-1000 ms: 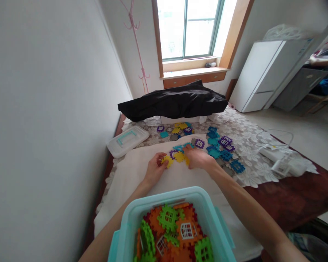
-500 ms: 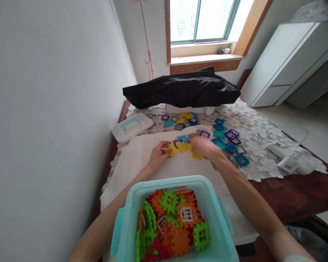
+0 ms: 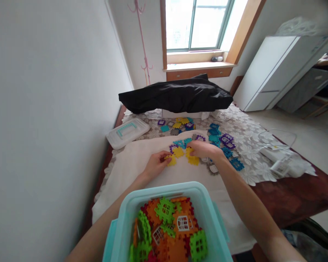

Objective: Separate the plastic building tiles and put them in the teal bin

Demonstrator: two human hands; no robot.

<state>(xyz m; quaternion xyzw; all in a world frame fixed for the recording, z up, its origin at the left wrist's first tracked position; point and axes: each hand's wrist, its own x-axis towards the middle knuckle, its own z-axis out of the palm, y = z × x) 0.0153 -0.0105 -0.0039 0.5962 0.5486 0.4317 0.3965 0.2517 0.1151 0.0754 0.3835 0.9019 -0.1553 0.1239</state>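
Observation:
My left hand (image 3: 156,164) rests on the white cloth (image 3: 131,167) with its fingers pinched on a yellow toothed plastic tile (image 3: 170,160). My right hand (image 3: 203,149) lies palm down just to the right, fingers curled over other yellow tiles (image 3: 191,159). One more yellow tile (image 3: 178,151) sits between the hands. Purple, teal and blue tiles (image 3: 221,140) are scattered beyond and to the right of my right hand. A teal plastic box (image 3: 131,203) full of orange, green and red tiles stands close to me, between my forearms.
A clear lid with a teal handle (image 3: 127,131) lies at the left by the wall. A black bag (image 3: 175,96) covers a box at the table's far end. White cable and adapter (image 3: 278,156) lie at the right on the lace cloth. A white fridge (image 3: 273,69) stands beyond.
Both hands have drawn the yellow tiles slightly nearer to me on the cloth. The camera has shifted a little; the box of tiles stays put.

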